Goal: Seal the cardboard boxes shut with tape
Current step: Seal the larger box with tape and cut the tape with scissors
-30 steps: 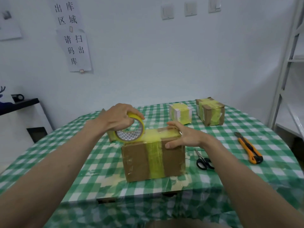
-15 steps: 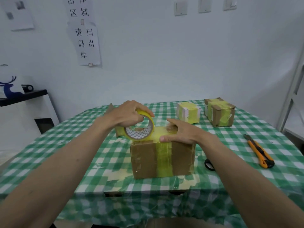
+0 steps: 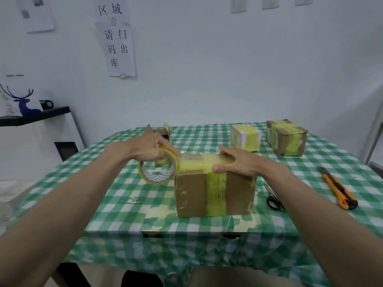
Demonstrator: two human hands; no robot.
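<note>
Since a second ago the tape roll (image 3: 158, 171) has travelled leftward off the top of the box (image 3: 215, 193) and now hangs just past the box's upper left edge, with a yellow strip stretched from it across the lid. Left hand (image 3: 149, 149) has its grip curled over the top of the roll, holding it, one finger pointing onto the tape at the box's corner. Right hand (image 3: 238, 163) lies flat on the lid, fingers straight and thumb along the front edge, pressing the strip down; its grip is wide and holds nothing.

That box stands near the front middle of the counter (image 3: 124, 204), which wears a green checked cloth, and a yellow band runs down its front face. Behind the left hand an open box (image 3: 163, 133) is partly hidden. Two taped boxes sit at the far right: a small pale one (image 3: 245, 137) and a brown one (image 3: 287, 138), close but apart. Scissors (image 3: 273, 199) lie just right of the near box, partly under the right forearm. A utility knife (image 3: 337, 188) rests further right.
</note>
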